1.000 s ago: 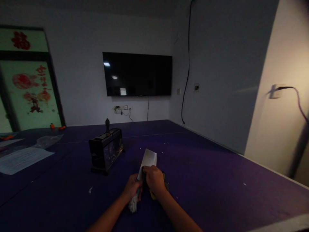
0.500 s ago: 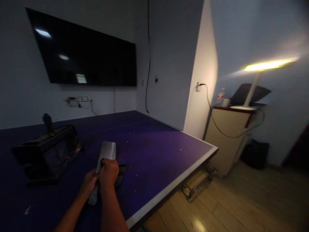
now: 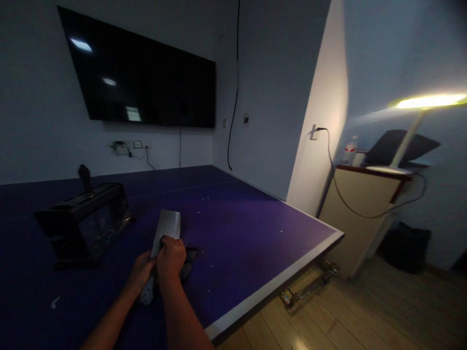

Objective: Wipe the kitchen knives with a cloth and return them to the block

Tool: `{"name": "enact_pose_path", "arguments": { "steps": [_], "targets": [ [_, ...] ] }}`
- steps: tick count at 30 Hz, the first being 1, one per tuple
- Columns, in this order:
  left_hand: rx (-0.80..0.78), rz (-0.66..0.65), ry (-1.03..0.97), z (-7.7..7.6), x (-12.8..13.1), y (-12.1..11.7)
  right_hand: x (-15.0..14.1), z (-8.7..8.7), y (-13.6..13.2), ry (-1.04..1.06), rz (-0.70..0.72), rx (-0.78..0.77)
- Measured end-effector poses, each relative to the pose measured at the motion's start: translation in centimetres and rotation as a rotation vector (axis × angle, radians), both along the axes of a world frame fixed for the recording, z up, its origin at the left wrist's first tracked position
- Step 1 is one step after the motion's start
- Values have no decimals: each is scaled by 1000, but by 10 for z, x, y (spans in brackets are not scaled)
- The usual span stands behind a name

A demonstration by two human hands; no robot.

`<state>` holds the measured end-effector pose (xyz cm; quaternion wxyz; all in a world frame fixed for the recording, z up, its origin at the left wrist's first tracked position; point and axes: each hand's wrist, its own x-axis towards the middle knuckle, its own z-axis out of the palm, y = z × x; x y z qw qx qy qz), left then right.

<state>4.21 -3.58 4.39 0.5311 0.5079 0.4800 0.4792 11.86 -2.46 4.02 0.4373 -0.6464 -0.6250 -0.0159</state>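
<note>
A broad, shiny metal blade, apparently a cleaver [image 3: 170, 222], points away from me over the purple table. My left hand [image 3: 142, 269] is closed round its lower part, just above a pale, crumpled-looking end [image 3: 147, 294]. Against the blade, my right hand [image 3: 171, 257] is closed, with a bit of black showing by the thumb. A dark, cloth-like thing [image 3: 190, 256] sticks out to the right from under that hand; whether it is held or lying on the table is unclear. Left of both hands stands a black box-shaped holder [image 3: 82, 221] with a black handle [image 3: 84, 177] upright in it.
White edging borders the purple table [image 3: 248, 257], which has small white specks and a white scrap [image 3: 54, 302] on it. A television [image 3: 146, 78] hangs on the wall. To the right, a cabinet [image 3: 361, 199] bears a lit lamp [image 3: 410, 136] and a bottle [image 3: 350, 149]; its cord hangs beside.
The whole view has shifted, so everything appears a little farther right. Both hands keep their grips, and the blade stays at about the same place over the table.
</note>
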Motion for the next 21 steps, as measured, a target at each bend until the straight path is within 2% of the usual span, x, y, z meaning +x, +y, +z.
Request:
{"name": "enact_pose_path", "arguments": {
  "steps": [5,11,16,21],
  "targets": [
    [11,38,-7,-7,-4,4,7,14,8,-128,194,1],
    [-8,-15,-45,-18,-14,15,42,26,39,-349,516,27],
    [-28,-93,-85,-28,-16,22,65,17,48,-456,647,74],
    [-33,-120,-100,-42,-17,32,65,0,51,-528,624,138]
  ]
}}
